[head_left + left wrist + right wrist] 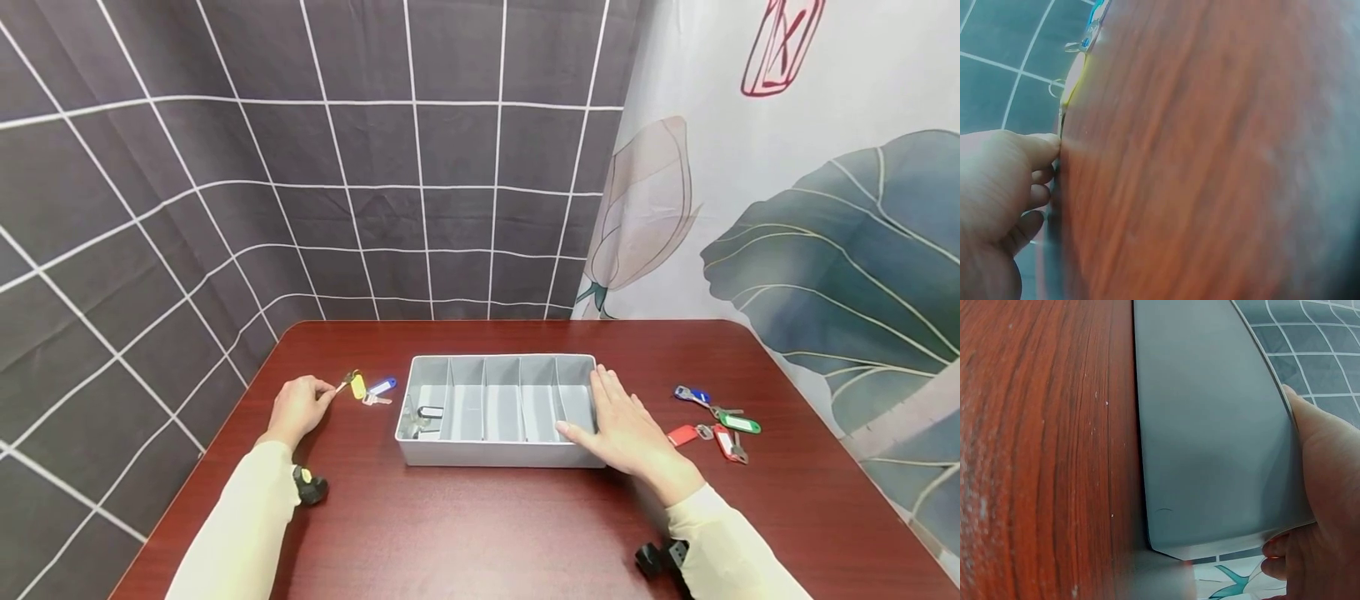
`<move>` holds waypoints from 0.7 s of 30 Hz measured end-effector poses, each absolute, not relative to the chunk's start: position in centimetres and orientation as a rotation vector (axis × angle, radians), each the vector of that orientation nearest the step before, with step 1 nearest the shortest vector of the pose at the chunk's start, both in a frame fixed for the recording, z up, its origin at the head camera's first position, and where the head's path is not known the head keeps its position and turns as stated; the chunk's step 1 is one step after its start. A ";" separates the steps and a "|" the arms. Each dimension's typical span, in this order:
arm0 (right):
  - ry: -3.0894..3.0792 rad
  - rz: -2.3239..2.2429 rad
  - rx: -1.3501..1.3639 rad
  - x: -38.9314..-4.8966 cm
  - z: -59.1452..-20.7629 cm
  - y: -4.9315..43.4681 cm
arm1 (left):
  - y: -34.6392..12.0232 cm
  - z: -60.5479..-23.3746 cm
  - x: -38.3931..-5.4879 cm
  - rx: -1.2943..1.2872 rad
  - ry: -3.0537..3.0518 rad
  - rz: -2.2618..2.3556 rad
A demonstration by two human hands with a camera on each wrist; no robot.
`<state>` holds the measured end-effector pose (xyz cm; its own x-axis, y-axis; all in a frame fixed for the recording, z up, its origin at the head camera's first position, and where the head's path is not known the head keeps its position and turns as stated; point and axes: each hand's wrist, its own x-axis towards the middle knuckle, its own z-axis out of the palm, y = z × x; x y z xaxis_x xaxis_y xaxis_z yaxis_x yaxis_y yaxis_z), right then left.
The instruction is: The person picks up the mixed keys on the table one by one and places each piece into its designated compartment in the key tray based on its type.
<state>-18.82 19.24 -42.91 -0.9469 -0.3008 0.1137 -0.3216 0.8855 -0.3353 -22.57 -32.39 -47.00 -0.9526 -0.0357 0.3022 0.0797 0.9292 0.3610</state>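
At the left of the table, my left hand pinches a key between thumb and fingertips. A yellow key tag hangs from that key on a ring. Close beside it lies a key with a blue tag. A grey drawer organizer with several compartments stands in the middle. Its leftmost compartment holds keys with a black-edged tag. My right hand grips the organizer's front right corner, thumb over the rim and fingers along the right end wall.
On the right side of the table lie several tagged keys: a blue tag, a green tag, a red tag and another red-edged tag. A dark grid curtain and a flowered curtain border the table.
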 end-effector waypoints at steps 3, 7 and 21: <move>-2.991 0.552 0.493 -18.8 -42.9 19.3 | -32.5 -46.9 -22.3 -0.064 -2.787 -0.530; -2.991 0.548 0.496 -18.8 -42.9 19.2 | -32.7 -46.7 -21.8 -0.100 -2.796 -0.514; -2.992 0.544 0.491 -18.9 -43.0 19.2 | -32.6 -46.0 -20.9 -0.066 -2.846 -0.463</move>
<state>-18.88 19.24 -42.97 -0.9474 -0.2985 0.1156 -0.3201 0.8869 -0.3332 -20.92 -32.63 -45.98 -0.9660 0.0036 0.2586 0.0855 0.9482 0.3058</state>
